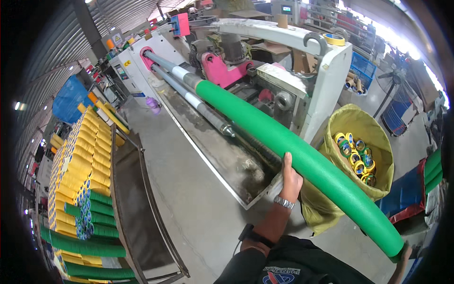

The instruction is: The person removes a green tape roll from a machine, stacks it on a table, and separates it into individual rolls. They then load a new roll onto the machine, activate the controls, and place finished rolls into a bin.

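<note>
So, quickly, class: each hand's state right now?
Left hand: on the long green cylindrical roll, thumb showing; fingers hidden, so grip can't be told.
Right hand: at the roll's lower end, partly hidden; can't tell.

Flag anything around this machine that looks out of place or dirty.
A yellow tape roll lies loose atop the white machine frame, with a short brown core farther along; the roll looks stray, since similar ones are gathered in the yellow bag. The bed beneath the metal shafts looks stained, perhaps just from wear.
</note>
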`<state>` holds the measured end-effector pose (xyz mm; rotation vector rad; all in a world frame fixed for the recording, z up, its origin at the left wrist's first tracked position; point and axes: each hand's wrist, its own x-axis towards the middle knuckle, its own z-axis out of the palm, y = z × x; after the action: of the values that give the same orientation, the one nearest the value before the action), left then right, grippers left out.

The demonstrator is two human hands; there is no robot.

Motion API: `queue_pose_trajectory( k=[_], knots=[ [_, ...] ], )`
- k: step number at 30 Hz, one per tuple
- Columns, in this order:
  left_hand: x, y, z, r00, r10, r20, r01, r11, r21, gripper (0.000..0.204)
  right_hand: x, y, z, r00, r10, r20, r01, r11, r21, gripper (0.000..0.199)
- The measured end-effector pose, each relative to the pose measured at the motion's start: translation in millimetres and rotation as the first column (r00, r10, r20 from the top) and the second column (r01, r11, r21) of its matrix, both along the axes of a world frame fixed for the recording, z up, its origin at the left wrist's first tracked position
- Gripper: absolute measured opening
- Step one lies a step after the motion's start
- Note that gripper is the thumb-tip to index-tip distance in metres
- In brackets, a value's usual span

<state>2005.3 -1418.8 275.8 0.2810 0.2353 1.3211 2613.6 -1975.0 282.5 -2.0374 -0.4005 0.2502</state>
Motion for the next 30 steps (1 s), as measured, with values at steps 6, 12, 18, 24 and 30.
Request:
queue_pose_trajectory(
  k=[6, 12, 18, 24, 30],
  knots=[
    [-27.4, 7.2, -32.0, 0.994, -0.024, -0.110, 0.026, 0.999, 0.020, 0.052, -30.6, -3.1, -28.1, 0.998, -0.059, 0.003, 0.054, 0.903, -0.427, 0.040],
    [-95.3, 83.2, -46.4, 0.960, -0.093, -0.266, 0.053, 0.987, -0.154, 0.065, -82.3, 37.6, -19.6, 0.979, -0.091, 0.181, 0.182, 0.784, -0.593, 0.039],
    [-214.1, 249.2, 26.2, 0.964, 0.111, -0.241, -0.122, 0.992, -0.034, 0.056, -270.9, 209.5, 10.1, 0.976, -0.189, 0.111, 0.207, 0.961, -0.185, 0.044],
    [-285.6, 333.9, 25.7, 0.992, 0.098, -0.083, -0.095, 0.995, 0.036, 0.055, -648.6, 596.6, 106.9, 0.882, 0.437, -0.177, -0.422, 0.899, 0.116, 0.064],
    [-302.5, 353.4, 13.0, 0.982, 0.104, -0.156, -0.129, 0.978, -0.163, 0.067, -781.5, 757.7, 125.2, 0.535, 0.825, 0.183, -0.822, 0.558, -0.115, 0.088]
  ],
)
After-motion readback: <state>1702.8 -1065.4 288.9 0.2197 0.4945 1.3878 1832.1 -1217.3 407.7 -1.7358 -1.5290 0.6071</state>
